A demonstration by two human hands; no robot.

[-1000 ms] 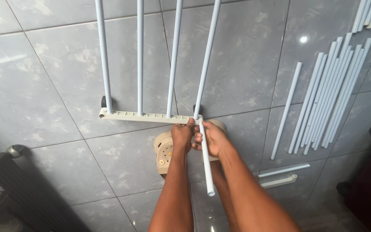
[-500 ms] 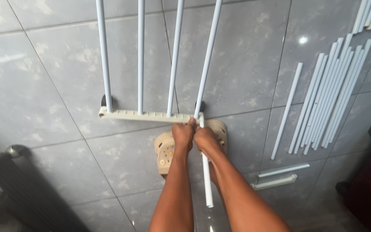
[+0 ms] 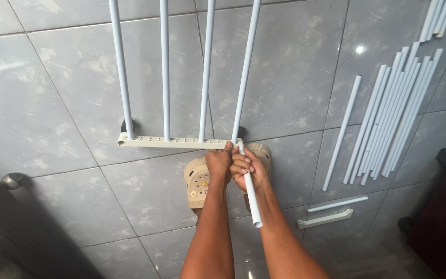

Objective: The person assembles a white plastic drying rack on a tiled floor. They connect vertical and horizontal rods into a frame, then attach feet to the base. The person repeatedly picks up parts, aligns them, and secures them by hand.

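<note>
Left hand (image 3: 219, 164) pinches the slotted crossbar (image 3: 174, 140) to steady it — right hand (image 3: 249, 173) wraps a white tube (image 3: 250, 191), its top end at the bar's end.

White tube (image 3: 250, 194), slanting, gripped between the fingers (image 3: 243, 168); its upper end meets the slotted white crossbar (image 3: 174, 141) just above them.

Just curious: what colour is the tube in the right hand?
Pale blue-white tube, gripped by the right hand; head view.
</note>
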